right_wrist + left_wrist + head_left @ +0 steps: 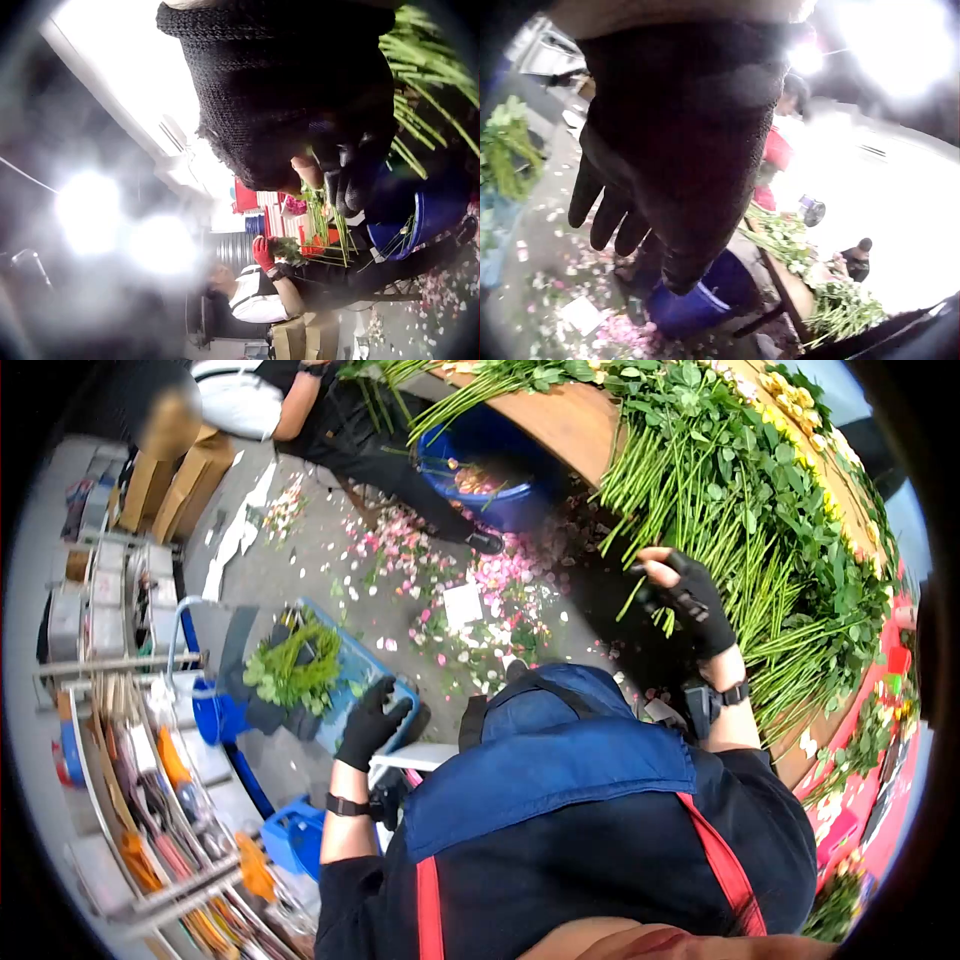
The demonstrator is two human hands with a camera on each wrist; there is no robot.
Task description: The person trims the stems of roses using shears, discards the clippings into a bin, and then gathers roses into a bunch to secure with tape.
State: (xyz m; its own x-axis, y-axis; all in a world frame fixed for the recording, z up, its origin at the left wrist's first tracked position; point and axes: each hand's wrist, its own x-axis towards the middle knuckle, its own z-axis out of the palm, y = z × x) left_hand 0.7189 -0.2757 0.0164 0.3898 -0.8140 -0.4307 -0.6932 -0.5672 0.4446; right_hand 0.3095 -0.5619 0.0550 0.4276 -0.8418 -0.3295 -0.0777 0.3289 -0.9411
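Because so many stems [700, 550] lie crossed along the worktop [570, 425] on the right, with ends jutting past its edge, a careless pull on one could drag its neighbours with it and spill a few. The right hand [690, 605] is just beside those ends, its fingers bent; thin green lines show by the fingertips in its wrist view, but whether it pinches a stem or nothing, I cannot tell. Its thumb tip [306, 171] looks bare, so a thorn, if the stems have any, could prick it. The wrist strap [735, 693] is close to the heap too, and might hook a stem if the arm swept to the right.

On the left, the left hand [372, 725] is by the near end of the crate [360, 660], fingers relaxed and holding nothing; should it drop carelessly, it could knock the rim or snag the greens [290, 670].

Petals [510, 565] litter the floor between crate and worktop, and a foot could slide on them, or on the white sheet [462, 605]. At the far side, the other person's shoe [485, 542] is near the bin [505, 495], where a short step might nudge it.
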